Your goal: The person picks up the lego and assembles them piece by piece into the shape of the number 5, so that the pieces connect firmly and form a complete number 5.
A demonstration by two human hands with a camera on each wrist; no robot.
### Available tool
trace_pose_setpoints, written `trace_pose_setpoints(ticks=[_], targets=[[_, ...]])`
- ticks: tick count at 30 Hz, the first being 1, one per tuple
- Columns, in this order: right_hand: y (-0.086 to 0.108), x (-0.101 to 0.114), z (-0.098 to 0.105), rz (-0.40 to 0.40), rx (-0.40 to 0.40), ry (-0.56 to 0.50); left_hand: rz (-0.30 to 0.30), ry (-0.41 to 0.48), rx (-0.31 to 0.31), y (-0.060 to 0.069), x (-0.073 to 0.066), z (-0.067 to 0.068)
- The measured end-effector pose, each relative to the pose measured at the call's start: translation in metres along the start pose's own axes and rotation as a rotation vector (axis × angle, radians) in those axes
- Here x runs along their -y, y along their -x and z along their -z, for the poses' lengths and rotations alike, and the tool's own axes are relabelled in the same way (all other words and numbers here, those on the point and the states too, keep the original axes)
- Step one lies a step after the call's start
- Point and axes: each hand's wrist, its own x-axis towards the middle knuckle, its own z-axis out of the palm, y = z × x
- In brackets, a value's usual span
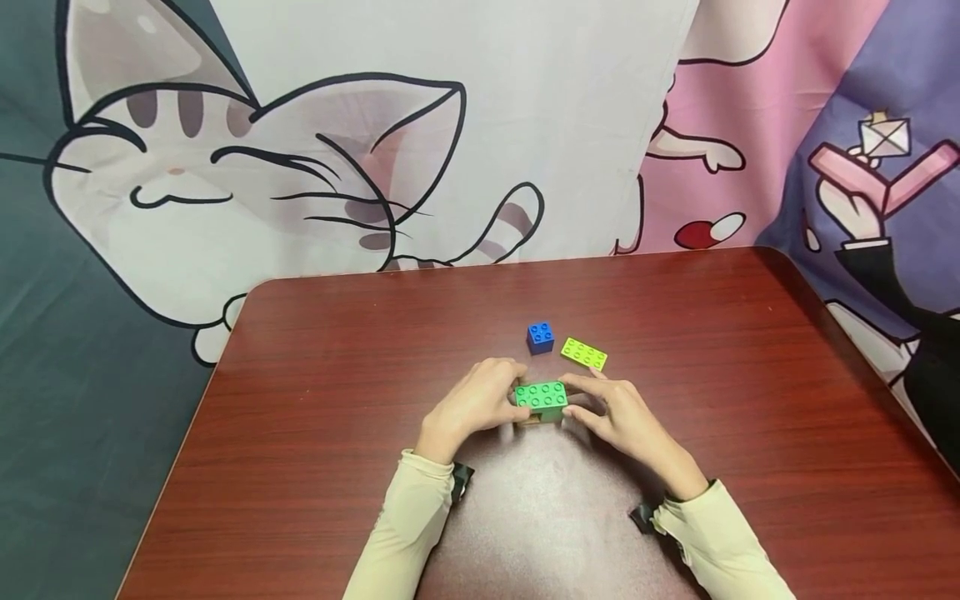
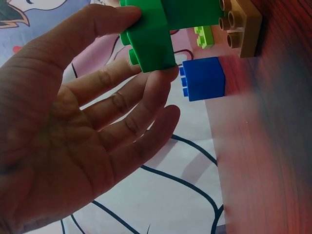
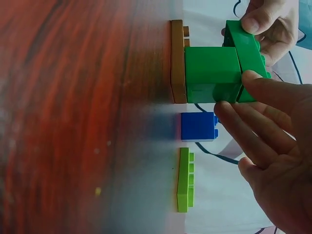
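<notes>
Pinching the left end of the green eight-stud brick [image 1: 542,398] is the left hand [image 1: 480,402]. Directly beneath the brick: a green block [image 3: 212,73] on a tan studded plate [image 3: 178,63]. Beyond the brick: a blue four-stud block [image 1: 540,339]. Beyond and right: a lime eight-stud plate [image 1: 584,354]. Gripping the brick's right end: the right hand [image 1: 624,414].

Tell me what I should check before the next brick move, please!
1. Tan plate flat on the table: ok.
2. Lower green brick on the tan plate: ok.
3. Eight-stud green brick supported all along: not ok, its left end overhangs.
4. Eight-stud green brick pressed fully down: cannot tell.
5. Left hand and right hand both on it: ok.
6. Four-stud blue brick and lime plate clear of the stack: ok.
</notes>
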Motion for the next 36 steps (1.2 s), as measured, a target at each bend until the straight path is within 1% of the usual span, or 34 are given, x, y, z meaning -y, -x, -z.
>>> trace_pose_setpoints(ticks=[5,12,20,24,28,32,36], targets=[[0.0009,-0.0002,0.0003,-0.010,0.008,0.005,0.001,0.002,-0.002,0.0004,0.0002,-0.0005],[0.0002,-0.0015,0.0004,-0.019,0.000,-0.030,0.010,0.021,-0.002,-0.0011,0.0006,0.0001],[0.0029,-0.0042,0.0000,-0.022,0.018,0.023,0.014,0.024,0.001,-0.0005,0.0017,-0.0011],[0.0029,-0.0038,0.0002,-0.025,0.020,0.013,0.016,0.019,-0.005,-0.0004,0.0015,-0.0012],[0.0024,-0.0035,-0.0005,-0.011,0.013,0.012,0.010,0.006,-0.015,-0.0005,0.0014,-0.0017],[0.0018,-0.0025,-0.0014,-0.003,0.008,0.053,0.007,-0.004,-0.025,-0.0008,0.0012,-0.0025],[0.0014,-0.0010,-0.0020,-0.006,0.008,0.081,0.019,0.004,-0.026,-0.0011,0.0009,-0.0031]])
